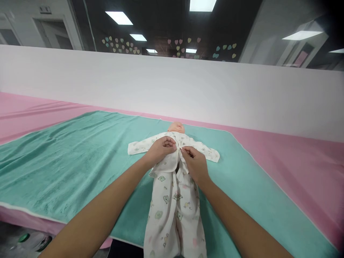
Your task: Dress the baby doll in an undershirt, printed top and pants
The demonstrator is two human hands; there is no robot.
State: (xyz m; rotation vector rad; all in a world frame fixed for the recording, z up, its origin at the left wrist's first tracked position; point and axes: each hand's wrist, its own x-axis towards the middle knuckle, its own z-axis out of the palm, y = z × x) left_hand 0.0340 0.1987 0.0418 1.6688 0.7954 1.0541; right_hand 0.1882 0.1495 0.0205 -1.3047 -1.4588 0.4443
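A baby doll (176, 127) lies on its back on a teal towel (80, 157), dressed in a white printed romper (172, 204) with its sleeves spread out. My left hand (160, 149) is closed, pinching the left front flap of the romper at the chest. My right hand (195, 165) is closed too, pinching the right front edge just beside it. The two hands nearly meet over the doll's chest. The romper's legs hang toward me over the towel's near edge.
The towel lies on a pink padded surface (295, 161). A low white wall (172, 86) runs behind it, with glass and heart stickers above. A green object (24, 237) lies on the floor at the lower left.
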